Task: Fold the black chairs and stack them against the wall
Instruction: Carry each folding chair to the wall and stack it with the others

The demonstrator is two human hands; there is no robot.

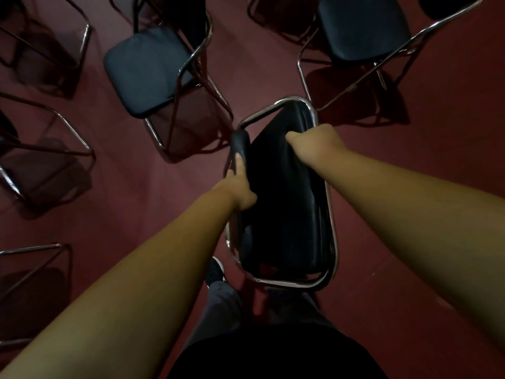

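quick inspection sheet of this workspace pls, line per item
surface: dark red carpeted floor
job's things: folded black padded chair with chrome tube frame, held in both hands; unfolded black chair ahead left; second unfolded black chair ahead right
clutter: nothing seen
grippers: left hand grips the folded chair's left side; right hand grips its far padded edge
cables: nothing seen
surroundings: dim light; wall not in view

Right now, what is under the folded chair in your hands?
Red floor around the chair, plus a shoe and grey trouser legs by its near end. The chair covers the floor directly below it, so contact cannot be told.
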